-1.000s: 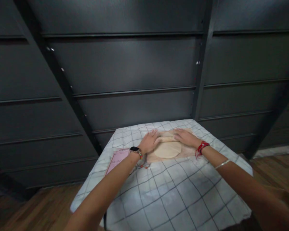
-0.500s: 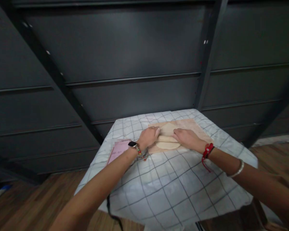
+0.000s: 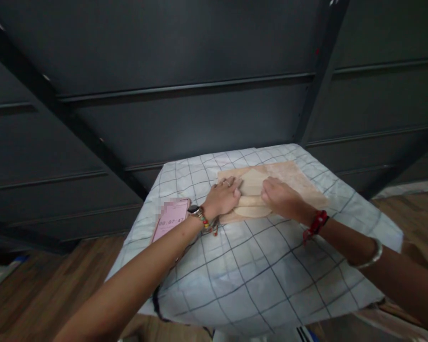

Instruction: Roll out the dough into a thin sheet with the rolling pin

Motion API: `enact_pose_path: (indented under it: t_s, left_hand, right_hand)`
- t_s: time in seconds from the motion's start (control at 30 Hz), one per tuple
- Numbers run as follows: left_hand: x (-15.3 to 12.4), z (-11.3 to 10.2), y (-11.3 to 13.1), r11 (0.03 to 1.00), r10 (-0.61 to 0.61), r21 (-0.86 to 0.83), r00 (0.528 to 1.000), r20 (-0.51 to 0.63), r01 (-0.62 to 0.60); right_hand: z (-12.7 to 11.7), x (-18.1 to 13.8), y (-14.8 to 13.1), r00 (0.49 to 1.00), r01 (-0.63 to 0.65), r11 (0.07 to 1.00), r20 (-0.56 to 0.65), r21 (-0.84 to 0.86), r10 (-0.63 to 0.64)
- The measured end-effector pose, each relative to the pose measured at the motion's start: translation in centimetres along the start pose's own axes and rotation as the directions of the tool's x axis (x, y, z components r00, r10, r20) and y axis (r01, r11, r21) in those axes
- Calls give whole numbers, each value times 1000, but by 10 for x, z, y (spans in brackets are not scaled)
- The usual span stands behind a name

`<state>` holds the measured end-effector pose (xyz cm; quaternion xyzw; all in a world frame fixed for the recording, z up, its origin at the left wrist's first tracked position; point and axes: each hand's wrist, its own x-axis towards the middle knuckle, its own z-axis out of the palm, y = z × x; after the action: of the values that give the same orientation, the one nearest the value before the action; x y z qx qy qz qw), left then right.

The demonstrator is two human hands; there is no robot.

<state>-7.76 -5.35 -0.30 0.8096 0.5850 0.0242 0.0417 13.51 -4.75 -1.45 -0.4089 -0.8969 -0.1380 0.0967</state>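
Both hands lie palm-down on a rolling pin (image 3: 251,201), fingers stretched flat over it rather than curled around: the left hand (image 3: 223,197) on its left end, the right hand (image 3: 281,198) on its right end. The pin lies across a flat round of dough (image 3: 252,187), which rests on a wooden board (image 3: 299,183). The board sits on a checked cloth (image 3: 249,270). Left of the board, a pink phone (image 3: 171,218) lies on the cloth.
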Motion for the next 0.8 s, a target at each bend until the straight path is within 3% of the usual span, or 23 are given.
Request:
enact_pose_path:
  t_s: [0.23,0.53,0.8]
  left_hand:
    - [6,-6,-1,997,-47,-47,991,125,53]
    - [21,-12,-3,992,-104,-44,973,204,116]
    - [28,-13,-3,994,-106,-18,989,102,108]
  right_hand:
    - [8,12,11,999,-14,980,-32,199,21]
    - [10,23,18,994,-86,972,82,220,70]
    - [11,33,23,986,-111,967,144,230,79]
